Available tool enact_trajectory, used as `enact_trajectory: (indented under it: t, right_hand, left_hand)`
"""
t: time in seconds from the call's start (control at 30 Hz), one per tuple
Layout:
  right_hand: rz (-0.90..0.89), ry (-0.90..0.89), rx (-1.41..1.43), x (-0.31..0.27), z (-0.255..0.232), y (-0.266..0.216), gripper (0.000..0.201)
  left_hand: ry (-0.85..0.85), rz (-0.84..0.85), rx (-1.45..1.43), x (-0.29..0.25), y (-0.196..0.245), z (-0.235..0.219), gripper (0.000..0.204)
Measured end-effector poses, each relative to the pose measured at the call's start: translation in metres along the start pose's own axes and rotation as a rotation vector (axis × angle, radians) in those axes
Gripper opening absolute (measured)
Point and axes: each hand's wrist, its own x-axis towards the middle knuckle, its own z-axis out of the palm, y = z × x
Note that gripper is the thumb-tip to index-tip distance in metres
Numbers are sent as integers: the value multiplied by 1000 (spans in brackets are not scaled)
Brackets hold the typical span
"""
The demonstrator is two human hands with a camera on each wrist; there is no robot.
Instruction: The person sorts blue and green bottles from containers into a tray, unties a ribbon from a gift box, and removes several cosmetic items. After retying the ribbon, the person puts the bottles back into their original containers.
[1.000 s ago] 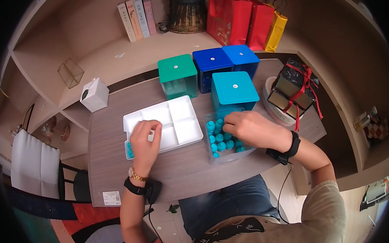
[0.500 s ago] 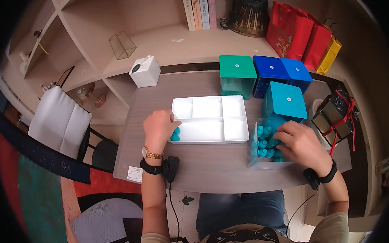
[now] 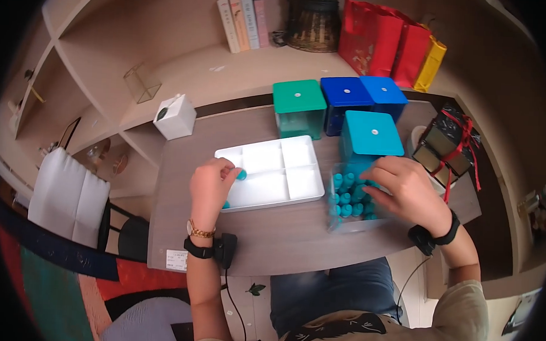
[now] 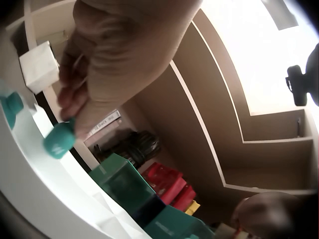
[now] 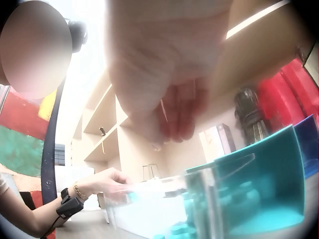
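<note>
In the head view the left hand (image 3: 209, 189) pinches a small teal peg (image 3: 241, 174) over the white divided tray (image 3: 261, 200); the left wrist view shows the same peg (image 4: 60, 140) between thumb and fingertips. Another teal piece (image 3: 226, 204) lies at the tray's near left corner. The right hand (image 3: 406, 187) hovers at the clear bin (image 3: 351, 226) of teal pegs (image 3: 345, 209), thumb and fingers apart. In the right wrist view nothing shows between the right hand's (image 5: 169, 74) fingers.
Behind the bin stands a teal-lidded box (image 3: 374, 133). Green (image 3: 299, 96), dark blue (image 3: 348, 91) and blue (image 3: 384, 89) lidded boxes stand farther back. A bowl with black boxes (image 3: 448, 141) is at the right, a white cube (image 3: 175, 117) at the back left.
The left hand has moved from the tray's left end slightly inward with a peg now visible in its fingers. The right hand has lifted a little, its fingers more spread. The head view has shifted.
</note>
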Motion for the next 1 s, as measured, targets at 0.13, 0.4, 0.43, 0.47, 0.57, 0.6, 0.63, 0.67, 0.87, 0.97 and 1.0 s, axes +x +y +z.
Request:
enact_trajectory:
  t: [0.13,0.4,0.43,0.47,0.57,0.6,0.63,0.67,0.87,0.97,1.0]
  right_hand:
    - [-1,37,133,12,7,-12,31]
    - [-100,-56,286,30,48,-43,50]
    - [-112,-74,300,31,53,-42,49]
    - [-107,-83,309,31,55,-42,50]
    - [-63,-88,346,29,54,-42,50]
    - [-33,-71,366,29,51,-41,49]
    - [-3,-55,386,29,47,-39,48]
    - [42,-52,397,29,42,-36,46]
    - [226,-66,411,16,23,0,31]
    - [241,-119,413,7,25,7,31]
    - [236,-139,412,5,25,8,31]
  left_hand:
    - [83,163,-432,-7,37,11,11]
    - [-197,300,-763,-43,66,46,11]
    - [-236,325,-772,-45,67,48,11]
    - [-251,320,-811,-47,65,51,12]
    - [-289,280,-964,-51,62,62,15]
    - [-295,254,-1035,-52,62,64,16]
    - [-300,225,-1105,-52,62,65,17]
    - [-251,264,-1020,-52,63,62,18]
    - [9,404,-458,-31,62,43,10]
    - [21,357,-439,-26,53,47,8]
    - [25,350,-428,-24,51,47,8]
